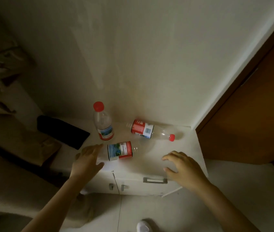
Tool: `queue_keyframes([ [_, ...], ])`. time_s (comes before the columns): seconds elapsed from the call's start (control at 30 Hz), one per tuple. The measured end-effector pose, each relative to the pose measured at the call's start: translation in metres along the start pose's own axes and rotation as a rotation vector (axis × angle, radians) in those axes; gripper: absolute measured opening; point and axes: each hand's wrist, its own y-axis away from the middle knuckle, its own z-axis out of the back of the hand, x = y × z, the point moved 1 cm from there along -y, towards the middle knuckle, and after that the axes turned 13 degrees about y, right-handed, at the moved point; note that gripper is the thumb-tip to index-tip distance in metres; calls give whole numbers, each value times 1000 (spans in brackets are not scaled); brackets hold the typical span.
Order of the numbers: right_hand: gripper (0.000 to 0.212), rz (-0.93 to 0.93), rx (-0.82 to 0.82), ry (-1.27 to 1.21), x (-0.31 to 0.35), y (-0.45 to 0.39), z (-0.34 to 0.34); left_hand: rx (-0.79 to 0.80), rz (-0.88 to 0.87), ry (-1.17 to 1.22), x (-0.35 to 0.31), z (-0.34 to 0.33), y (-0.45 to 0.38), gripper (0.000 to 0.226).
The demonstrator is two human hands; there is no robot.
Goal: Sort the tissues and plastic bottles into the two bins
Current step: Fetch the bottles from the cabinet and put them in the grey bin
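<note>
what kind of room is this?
Probably a home bedroom or living room: a low white cabinet with metal handles against a plain wall, a brown wooden door beside it, tiled floor.

Dim room. Plain off-white wall (133, 56) behind a low white cabinet (149, 181) (metal handles on front). Brown wooden door (258, 114) at right. Pale tiled floor (149, 213). Beige upholstery (7, 164) at left.

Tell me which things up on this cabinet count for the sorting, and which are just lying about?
For the job:
upright bottle
lying bottle by the wall
lying bottle at the left hand

Lying about:
black flat object

No tissues or bins in view.
</note>
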Motion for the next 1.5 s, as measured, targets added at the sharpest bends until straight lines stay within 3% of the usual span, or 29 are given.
queue_keyframes([
  [0.2, 37, 109, 2, 15, -33, -54, -14, -37, 106, -138, -2, -19, -4, 85],
  [0.3, 50, 126, -57, 81, -51, -77, -25, -26, 158, -161, -3, -26, 4, 94],
  [0.57, 74, 143, -114, 224, -71, -116, -37, 20, 258, -155, -31, -14, 30, 90],
  [0.7, 79, 155, -126, 280, -72, -119, -37, -34, 299, -166, -44, 4, 50, 83],
  [0.83, 83, 199, -108, 299, -75, -120, -38, -206, 286, -26, -61, 15, 71, 79],
  [1.0, 70, 188, -71, 227, -74, -112, -27, -399, 202, 110, -75, 24, 80, 57],
  [1.1, 57, 196, -139, 128, -65, -104, -12, -502, 99, 207, -83, 29, 81, 48],
  [1.3, 36, 212, -376, -114, -25, -88, 32, -653, 79, 377, -95, 47, 97, 47],
  [1.5, 40, 366, -446, -224, 36, -61, 66, -754, 145, 365, -89, 71, 153, 49],
])
